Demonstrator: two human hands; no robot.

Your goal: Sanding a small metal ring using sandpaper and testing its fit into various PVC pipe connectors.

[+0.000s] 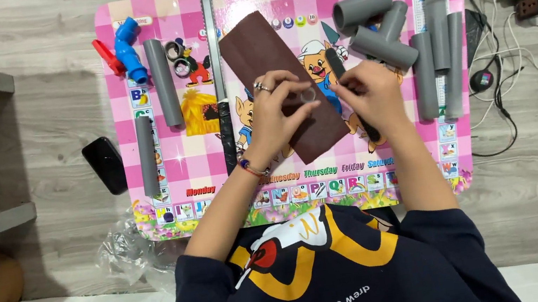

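Pinching a small clear ring (307,96) in the left hand (275,111) over the brown sandpaper (277,64), right hand (373,89) closing on a dark file (347,86) just beside, angling toward it.

Navy sleeves pushed up; L hand (275,111) w/ rings, beaded bracelet (254,169)
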